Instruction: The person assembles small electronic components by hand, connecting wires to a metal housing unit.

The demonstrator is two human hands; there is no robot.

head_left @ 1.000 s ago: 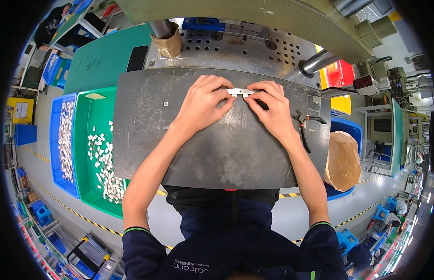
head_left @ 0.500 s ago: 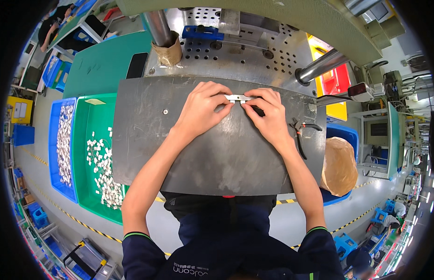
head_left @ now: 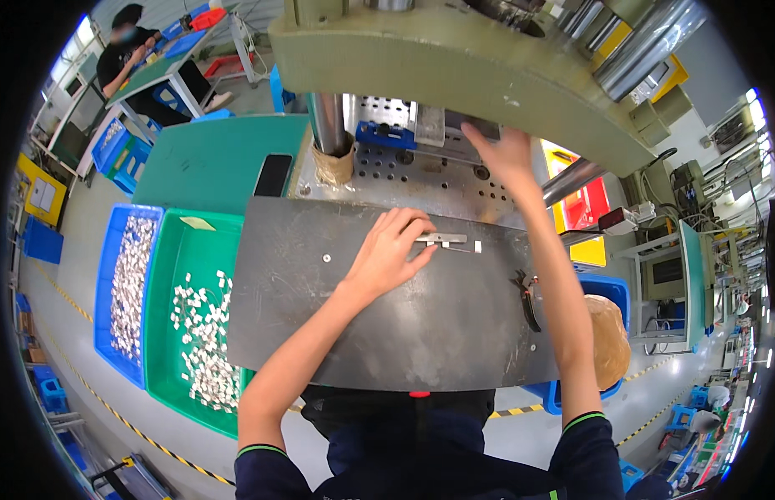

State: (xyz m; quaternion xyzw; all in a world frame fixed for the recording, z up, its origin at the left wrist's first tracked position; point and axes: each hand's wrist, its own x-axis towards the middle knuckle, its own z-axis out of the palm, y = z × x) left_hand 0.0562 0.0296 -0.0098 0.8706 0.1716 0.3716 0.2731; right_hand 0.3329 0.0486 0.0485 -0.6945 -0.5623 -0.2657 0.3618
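On the dark work plate point(head_left: 387, 333), my left hand point(head_left: 383, 254) has its thumb and fingers closed about the left end of a small metal bar point(head_left: 454, 238). A small white connector point(head_left: 477, 247) with a thin wire lies at the bar's right end. My right hand point(head_left: 506, 158) reaches forward beneath the beam of a press point(head_left: 487, 79). Its thumb stretches away to the left, and the beam partly hides its other fingers; I see nothing held. A perforated metal bed point(head_left: 387, 171) with a blue block point(head_left: 386, 135) lies beyond the plate.
Pliers point(head_left: 527, 302) lie on the plate's right side. At left, a green bin point(head_left: 175, 250) and a blue bin point(head_left: 104, 275) hold white connectors. A phone point(head_left: 273, 176) rests on the green table point(head_left: 212, 158). Brown paper point(head_left: 608, 342) fills a bin at right. Another person sits far left.
My right hand has left the metal bar and moved forward under the press beam. My left hand stays at the bar. The view has tilted up, showing more of the press.
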